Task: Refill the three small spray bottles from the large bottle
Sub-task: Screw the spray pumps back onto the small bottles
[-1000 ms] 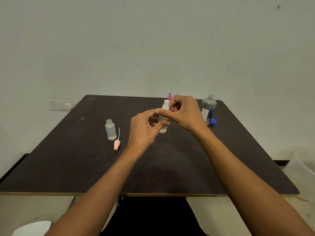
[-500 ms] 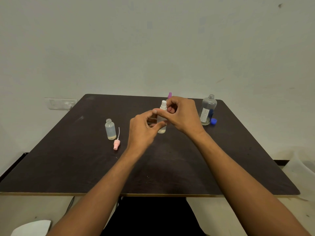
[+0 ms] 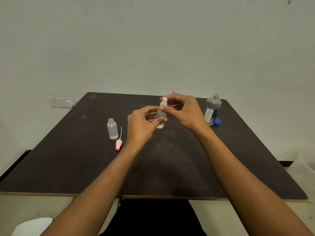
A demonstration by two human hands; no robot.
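Holding a small spray bottle (image 3: 161, 116) upright at the middle of the bench (image 3: 85, 167) in the left hand (image 3: 143, 126) — grip curled round its body. Pinching its white spray top (image 3: 164, 101) with the right hand (image 3: 184, 111). To the left, an uncapped small bottle (image 3: 112, 129), pink spray head (image 3: 118, 144) lying just beside; far right, the open large bottle (image 3: 212, 109) — blue cap (image 3: 217, 121) at its foot.

I've got both hands over the middle of the dark table (image 3: 85, 159). The left hand (image 3: 144, 123) grips the body of the white-topped spray bottle (image 3: 161, 116), which is upright, while the right hand (image 3: 185, 111) pinches its neck, thumb just under the white top. A purple tip (image 3: 173, 93) peeks out behind the right hand. Left of them I see 1 open small bottle (image 3: 112, 129) with a pink spray head (image 3: 118, 144) lying beside it. Far right, the large bottle (image 3: 212, 109) stands uncapped, blue cap (image 3: 217, 121) at its base.
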